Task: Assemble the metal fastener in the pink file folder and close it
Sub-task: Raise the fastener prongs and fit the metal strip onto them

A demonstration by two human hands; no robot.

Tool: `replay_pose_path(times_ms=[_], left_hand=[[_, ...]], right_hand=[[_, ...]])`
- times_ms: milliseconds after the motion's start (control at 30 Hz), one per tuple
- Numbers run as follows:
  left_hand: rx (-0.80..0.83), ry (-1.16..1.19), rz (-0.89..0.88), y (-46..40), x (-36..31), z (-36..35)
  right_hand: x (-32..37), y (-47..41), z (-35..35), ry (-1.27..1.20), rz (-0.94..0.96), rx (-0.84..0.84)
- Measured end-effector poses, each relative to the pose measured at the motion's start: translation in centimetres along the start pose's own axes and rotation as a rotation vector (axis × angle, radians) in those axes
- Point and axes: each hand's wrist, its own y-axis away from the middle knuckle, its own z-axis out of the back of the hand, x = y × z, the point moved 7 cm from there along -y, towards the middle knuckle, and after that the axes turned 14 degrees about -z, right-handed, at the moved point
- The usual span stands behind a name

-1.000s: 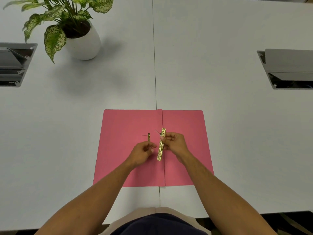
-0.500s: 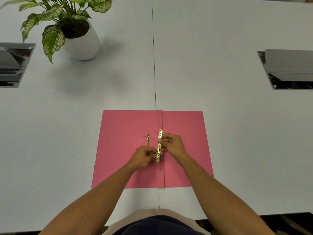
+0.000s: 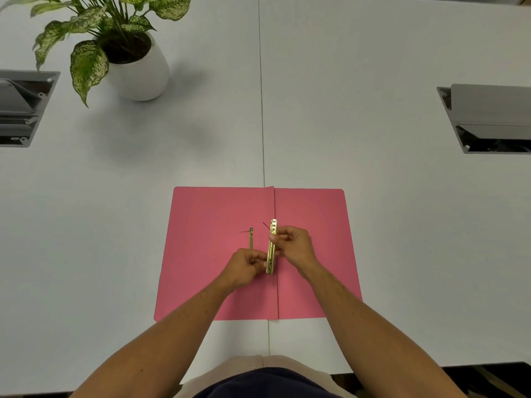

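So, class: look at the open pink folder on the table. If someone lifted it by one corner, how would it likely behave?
The pink folder looks like thin card lying flat and open, so it would probably sag and hinge at its centre crease. It seems light, likely sliding on the smooth white table if pushed. The gold metal strip, pinched by both hands, looks stiff by comparison.

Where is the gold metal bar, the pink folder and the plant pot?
gold metal bar (image 3: 271,255), head view, on its middle between the two hands.
pink folder (image 3: 207,225), head view, on the bare left flap.
plant pot (image 3: 143,76), head view, on its white side.
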Motion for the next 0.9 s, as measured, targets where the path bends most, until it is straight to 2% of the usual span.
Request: replay_pose_path(times_ms=[167,467,567,633,767,900], left_hand=[[-0.031,0.115,0.105,0.2,0.7,-0.1],[-0.076,0.095,0.095,-0.6,0.7,-0.2],[-0.085,0.100,0.109,-0.7,0.9,-0.2],[-0.092,0.101,0.113,-0.7,1.0,-0.1],[-0.104,0.113,0.110,-0.7,1.2,0.1],[-0.122,0.125,0.106,-0.7,1.2,0.1]], right_hand=[[0.3,-0.2,-0.1,0.079,0.010,-0.026],[0.4,-0.6,-1.0,0.201,0.029,0.055],[1.0,-1.0,-0.5,0.165,0.028,0.044],[1.5,-1.4,-0.6,0.141,0.008,0.083],[2.5,-1.9,-2.1,0.319,-0.016,0.207],[2.3,-2.6,-2.4,0.348,-0.079,0.226]])
